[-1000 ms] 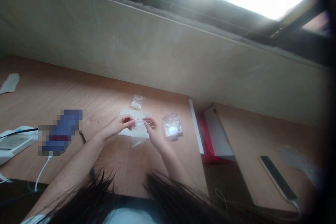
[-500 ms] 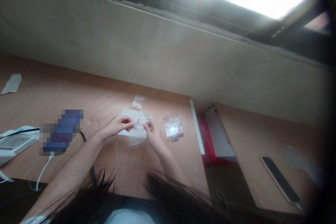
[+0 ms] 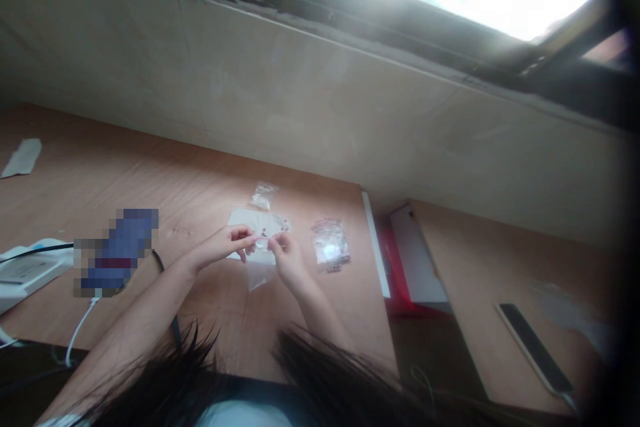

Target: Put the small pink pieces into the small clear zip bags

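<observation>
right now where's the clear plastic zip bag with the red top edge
In the head view, the clear plastic zip bag lies on the wooden desk, just right of the right hand and the white sheet.

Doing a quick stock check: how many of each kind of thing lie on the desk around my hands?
Small clear zip bags: 2
White sheet: 1
Thin pale strip: 1
Total: 4

Desk top (image 3: 115,167) looks like smooth matt wood veneer, nothing glossy about it. The zip bags (image 3: 330,243) are clear shiny plastic, the card (image 3: 245,220) is plain matt white paper, and the thin strip (image 3: 263,237) is too small to call.
</observation>
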Demonstrator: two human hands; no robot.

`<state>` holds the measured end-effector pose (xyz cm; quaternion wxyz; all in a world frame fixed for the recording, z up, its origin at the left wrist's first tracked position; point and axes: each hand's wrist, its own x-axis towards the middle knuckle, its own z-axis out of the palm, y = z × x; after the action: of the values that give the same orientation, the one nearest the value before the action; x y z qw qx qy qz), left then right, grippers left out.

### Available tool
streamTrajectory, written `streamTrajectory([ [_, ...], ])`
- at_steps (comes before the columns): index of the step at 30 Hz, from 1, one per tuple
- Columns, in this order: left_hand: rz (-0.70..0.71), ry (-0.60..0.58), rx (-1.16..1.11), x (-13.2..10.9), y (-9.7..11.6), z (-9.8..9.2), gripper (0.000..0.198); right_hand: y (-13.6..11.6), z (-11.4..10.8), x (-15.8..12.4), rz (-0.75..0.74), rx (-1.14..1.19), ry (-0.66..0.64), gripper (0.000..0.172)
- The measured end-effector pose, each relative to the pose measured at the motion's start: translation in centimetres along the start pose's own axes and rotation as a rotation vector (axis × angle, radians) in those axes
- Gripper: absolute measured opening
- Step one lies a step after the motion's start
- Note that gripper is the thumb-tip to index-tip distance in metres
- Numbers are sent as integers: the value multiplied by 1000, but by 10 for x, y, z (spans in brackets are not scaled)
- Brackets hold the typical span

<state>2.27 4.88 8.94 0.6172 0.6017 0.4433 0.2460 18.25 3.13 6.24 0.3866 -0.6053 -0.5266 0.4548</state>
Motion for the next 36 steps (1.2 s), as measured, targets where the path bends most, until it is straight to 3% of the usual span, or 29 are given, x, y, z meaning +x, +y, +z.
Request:
streamTrajectory([
  [9, 137, -33, 127, 10, -11, 3, 32, 3, 2, 5, 5, 198, -161, 19],
  [16, 52, -6, 105, 11, -17, 2, 34, 6, 0, 6, 87, 80, 14, 17],
  [19, 60, 35, 115, 9, -22, 1, 33, 8, 0, 4, 111, 132, 23, 19],
  [27, 129, 150, 97, 11, -22, 2, 33, 15, 2, -9, 291, 483, -266, 30],
  [32, 70, 233, 90, 11, -20, -1, 34, 25, 5, -10, 315, 474, -203, 34],
  [36, 50, 200, 90, 6, -21, -3, 33, 25, 5, -11, 308, 489, -160, 33],
])
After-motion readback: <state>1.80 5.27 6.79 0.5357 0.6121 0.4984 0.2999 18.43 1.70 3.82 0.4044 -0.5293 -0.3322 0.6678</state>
